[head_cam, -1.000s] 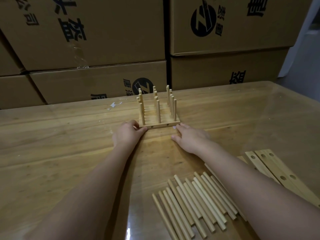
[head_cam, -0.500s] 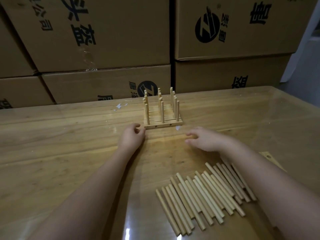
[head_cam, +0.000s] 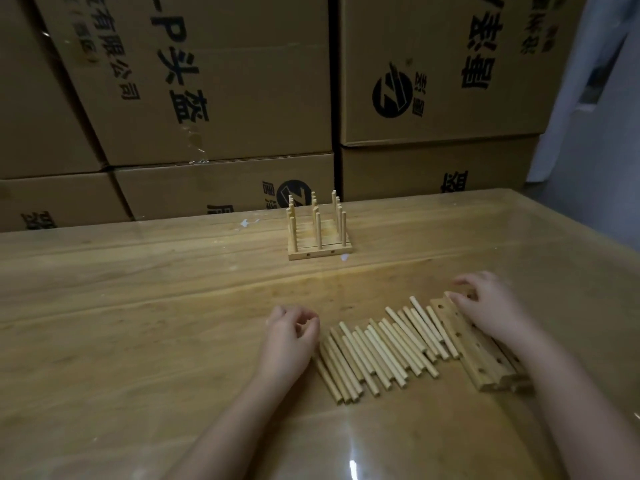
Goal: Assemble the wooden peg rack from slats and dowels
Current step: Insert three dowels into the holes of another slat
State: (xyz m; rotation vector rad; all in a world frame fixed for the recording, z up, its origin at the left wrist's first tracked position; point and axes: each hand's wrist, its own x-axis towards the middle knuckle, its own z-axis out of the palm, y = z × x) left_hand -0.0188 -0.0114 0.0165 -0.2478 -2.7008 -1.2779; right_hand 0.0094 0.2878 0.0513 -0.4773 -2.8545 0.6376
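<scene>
At the near right of the surface (head_cam: 138,306), my right hand (head_cam: 488,308) lies over the far end of the slats (head_cam: 476,351), its fingers (head_cam: 462,301) bent down onto the end of the top one. I cannot tell from here whether they have closed round a slat or only rest on it. The slats are drilled with a line of holes and lie stacked together, running away from me at a slant. My forearm covers their right edge.

My left hand (head_cam: 289,336) sits low over the surface just left of the loose dowels (head_cam: 381,348). Its fingers are loosely curled in and there is nothing in it.

The dowels lie between my two hands in one ragged row, each slanting the same way as the slats. The rightmost ones lie against the slat stack.

Further out, well apart from both hands and near the far edge, an assembled peg rack (head_cam: 318,237) stands on the surface. It has a slatted base with upright dowels in three rows, and two holes show in its near side. A small white fleck (head_cam: 344,257) lies just by its near right corner, and another white mark (head_cam: 246,223) lies to its left. Behind the surface rise stacked cardboard boxes (head_cam: 214,98) printed with black characters and a round logo.
</scene>
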